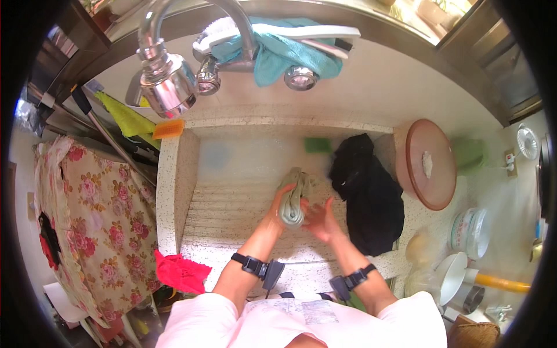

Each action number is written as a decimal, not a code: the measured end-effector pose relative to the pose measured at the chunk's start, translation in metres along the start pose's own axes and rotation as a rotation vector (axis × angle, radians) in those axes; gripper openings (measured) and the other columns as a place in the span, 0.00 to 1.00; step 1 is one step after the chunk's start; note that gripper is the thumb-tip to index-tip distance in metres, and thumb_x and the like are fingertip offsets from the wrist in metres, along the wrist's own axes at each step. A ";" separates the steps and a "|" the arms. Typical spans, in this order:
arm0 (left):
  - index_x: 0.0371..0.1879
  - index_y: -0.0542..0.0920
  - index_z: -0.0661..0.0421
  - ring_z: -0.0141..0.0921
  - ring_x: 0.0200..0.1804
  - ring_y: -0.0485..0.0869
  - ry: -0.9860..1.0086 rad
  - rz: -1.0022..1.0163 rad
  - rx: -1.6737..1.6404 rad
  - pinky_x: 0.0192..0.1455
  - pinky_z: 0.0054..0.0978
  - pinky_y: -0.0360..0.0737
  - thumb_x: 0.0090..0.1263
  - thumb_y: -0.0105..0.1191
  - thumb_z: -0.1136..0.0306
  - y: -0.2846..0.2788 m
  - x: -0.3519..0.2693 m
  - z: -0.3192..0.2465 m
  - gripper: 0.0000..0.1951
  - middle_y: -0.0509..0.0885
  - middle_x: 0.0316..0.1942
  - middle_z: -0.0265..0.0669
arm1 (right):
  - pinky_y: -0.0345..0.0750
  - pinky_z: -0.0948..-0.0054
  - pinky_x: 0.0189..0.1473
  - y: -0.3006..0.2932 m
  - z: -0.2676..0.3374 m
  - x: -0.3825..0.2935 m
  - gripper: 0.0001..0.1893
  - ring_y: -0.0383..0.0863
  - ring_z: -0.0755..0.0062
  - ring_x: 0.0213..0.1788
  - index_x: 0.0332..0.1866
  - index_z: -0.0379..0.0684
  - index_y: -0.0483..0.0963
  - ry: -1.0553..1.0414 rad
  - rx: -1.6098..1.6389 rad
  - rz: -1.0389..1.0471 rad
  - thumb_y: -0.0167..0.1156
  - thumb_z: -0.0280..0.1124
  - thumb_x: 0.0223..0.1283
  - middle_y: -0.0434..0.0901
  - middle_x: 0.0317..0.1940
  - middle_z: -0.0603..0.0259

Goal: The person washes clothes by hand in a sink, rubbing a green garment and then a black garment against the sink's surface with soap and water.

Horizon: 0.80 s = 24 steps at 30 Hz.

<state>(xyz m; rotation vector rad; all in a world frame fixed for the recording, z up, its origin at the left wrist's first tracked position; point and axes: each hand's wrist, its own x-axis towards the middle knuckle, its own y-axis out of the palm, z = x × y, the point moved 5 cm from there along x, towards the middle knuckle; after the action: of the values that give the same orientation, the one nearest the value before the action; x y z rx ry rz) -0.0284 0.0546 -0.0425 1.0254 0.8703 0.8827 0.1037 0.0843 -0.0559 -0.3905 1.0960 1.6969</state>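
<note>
My left hand (278, 206) is closed around a wet, folded pale grey-green cloth (292, 204), held over the ribbed floor of a speckled stone laundry sink (226, 217). Just right of the cloth is my right hand (321, 219), its fingers spread; its fingertips are close to the cloth, and whether they touch it cannot be told. A black garment (372, 200) drapes over the sink's right side and near edge. At the back of the basin lies a green scouring pad (317, 145), with a blurred bluish patch to the left.
A metal faucet (169, 87) overhangs the back left. Behind it are a teal cloth (278, 54) and a white-handled brush (304, 31). An orange sponge (169, 129) and red cloth (180, 272) lie on the left rim. A pink-brown basin (431, 165) leans at right, near white tubs (472, 232).
</note>
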 end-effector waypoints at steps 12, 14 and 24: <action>0.51 0.80 0.59 0.36 0.47 0.85 -0.022 -0.566 1.090 0.47 0.35 0.81 0.61 0.69 0.56 0.025 -0.034 -0.002 0.25 0.86 0.44 0.42 | 0.82 0.63 0.46 0.084 0.039 0.064 0.22 0.83 0.63 0.44 0.56 0.40 0.75 0.054 -0.385 0.353 0.70 0.26 0.54 0.82 0.45 0.61; 0.55 0.78 0.60 0.43 0.49 0.83 -0.023 -0.893 2.010 0.53 0.38 0.79 0.58 0.70 0.61 0.022 -0.037 -0.026 0.27 0.85 0.45 0.43 | 0.81 0.64 0.43 0.089 0.035 0.067 0.21 0.82 0.65 0.43 0.55 0.40 0.74 -0.022 -0.425 0.302 0.70 0.23 0.54 0.81 0.44 0.61; 0.63 0.71 0.59 0.46 0.66 0.73 0.501 -0.994 0.912 0.73 0.47 0.61 0.63 0.65 0.53 -0.031 -0.068 -0.060 0.34 0.70 0.68 0.52 | 0.78 0.69 0.50 0.099 0.020 0.069 0.20 0.80 0.68 0.49 0.54 0.39 0.74 -0.399 -0.129 0.285 0.68 0.18 0.55 0.80 0.47 0.64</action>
<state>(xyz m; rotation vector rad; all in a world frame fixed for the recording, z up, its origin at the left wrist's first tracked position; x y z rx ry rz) -0.1029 0.0047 -0.0759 0.9196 2.0712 -0.1906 -0.0071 0.1351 -0.0467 0.0323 0.7755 1.9960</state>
